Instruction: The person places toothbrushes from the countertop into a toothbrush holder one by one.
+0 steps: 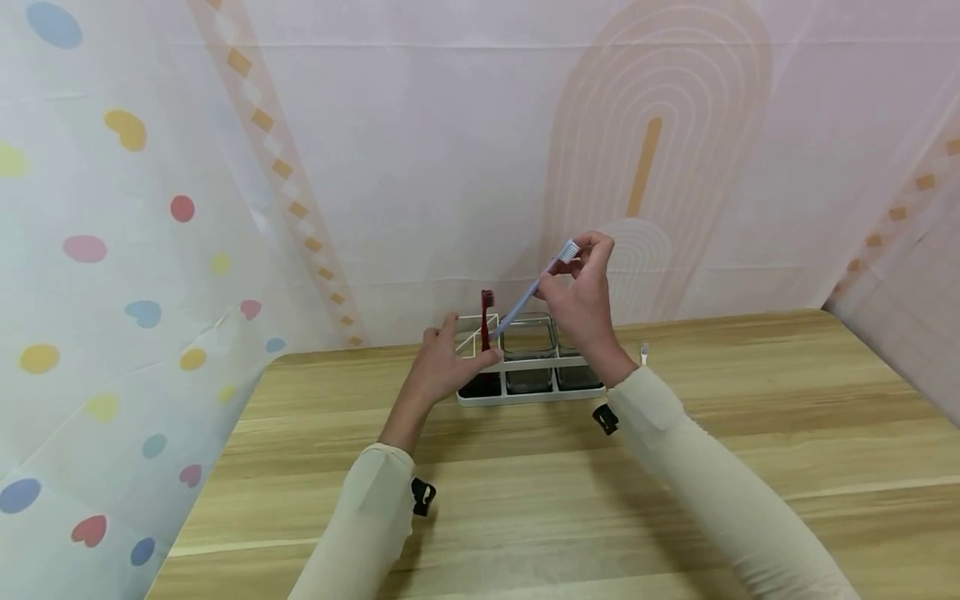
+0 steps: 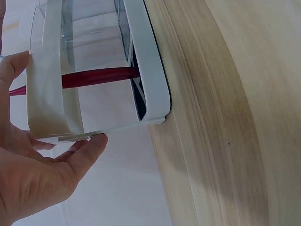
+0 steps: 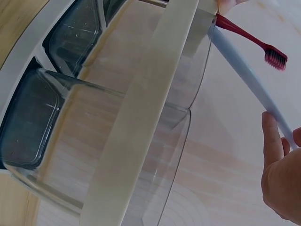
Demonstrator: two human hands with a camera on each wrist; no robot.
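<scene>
Head view showed the pale blue toothbrush (image 1: 534, 287) pinched near its bristle end in my right hand (image 1: 581, 296), slanting down so its handle tip met the leftmost compartment of the white holder (image 1: 525, 392), beside the red toothbrush (image 1: 486, 321) already upright there. My left hand (image 1: 442, 367) rested against the holder's left end, fingers relaxed and straight, steadying it on the wooden surface (image 1: 675, 467). I judged the insertion was in hand; next came tilting upright, lowering, then letting go.
</scene>
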